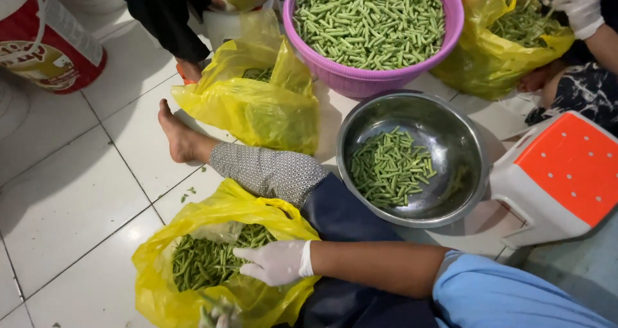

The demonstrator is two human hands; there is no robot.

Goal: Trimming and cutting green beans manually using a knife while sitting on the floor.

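My right hand (277, 262), in a white glove, reaches from the right over the rim of a yellow plastic bag (161, 289) full of long green beans (199, 263). Its fingers are spread just above the beans and hold nothing I can make out. Only the gloved fingertips of my left hand (219, 316) show at the bottom edge, by the same bag and near a bean; its grip is hidden. My leg in patterned cloth (270, 170) stretches left across the tiles, between this bag and a steel bowl (470, 141) of cut bean pieces.
A purple basin (360, 80) heaped with cut beans stands at the top. Two more yellow bags (257, 109) (476, 57) hold beans. Another person's gloved hand (579, 6) is at the top right. An orange-and-white stool (566, 167) is on the right, a red-and-white container (45, 45) at the top left.
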